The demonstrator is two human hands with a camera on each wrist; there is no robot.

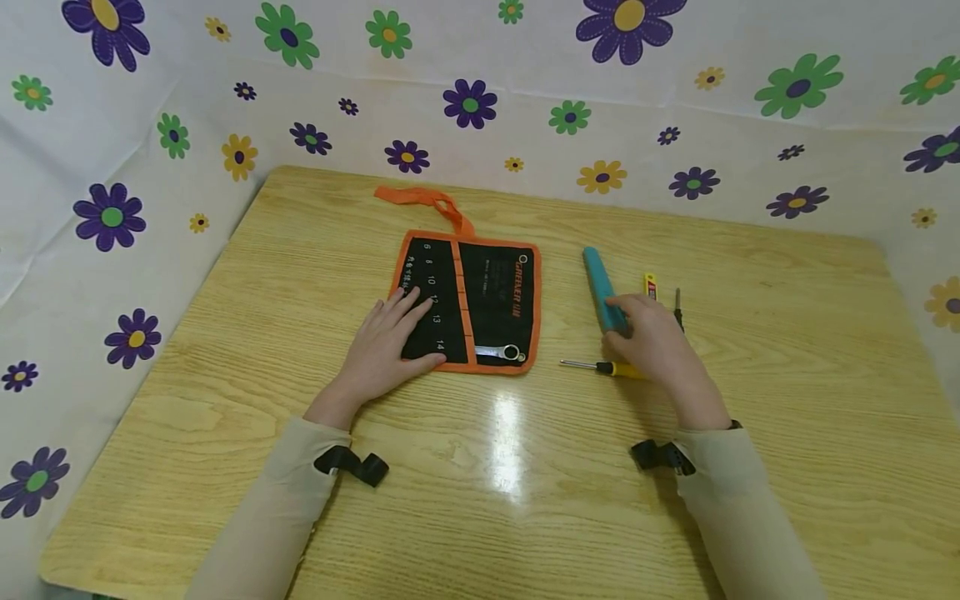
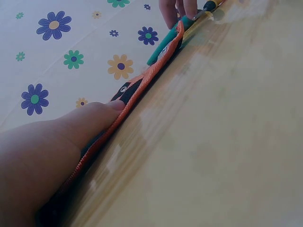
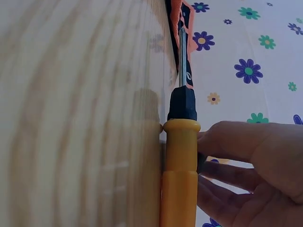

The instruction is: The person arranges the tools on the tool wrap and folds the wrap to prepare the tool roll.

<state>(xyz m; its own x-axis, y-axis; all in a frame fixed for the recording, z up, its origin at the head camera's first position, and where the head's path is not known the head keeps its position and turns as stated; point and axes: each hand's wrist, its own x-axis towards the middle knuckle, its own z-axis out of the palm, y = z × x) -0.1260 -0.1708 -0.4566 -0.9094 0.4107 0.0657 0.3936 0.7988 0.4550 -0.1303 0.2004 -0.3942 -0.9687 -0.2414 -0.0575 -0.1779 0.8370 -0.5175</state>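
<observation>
Under the spread left hand (image 1: pixel 385 343), the pouch (image 1: pixel 495 292) shows one wrench (image 1: pixel 491 352) stowed, while the right hand (image 1: pixel 660 346), a loose screwdriver (image 1: pixel 606 367) beneath, pinches a teal object (image 1: pixel 598 277).

A makeshift booth, apparently: flowered sheeting (image 1: pixel 442 54) (lightly creased) backs the table (image 1: pixel 810 350).

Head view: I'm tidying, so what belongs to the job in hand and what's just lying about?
Likely the job: pouch under the left grip, wrench in its pocket, teal object at the right grip.

Seemingly lying about: yellow-handled screwdriver, yellow item, thin dark tool.
</observation>
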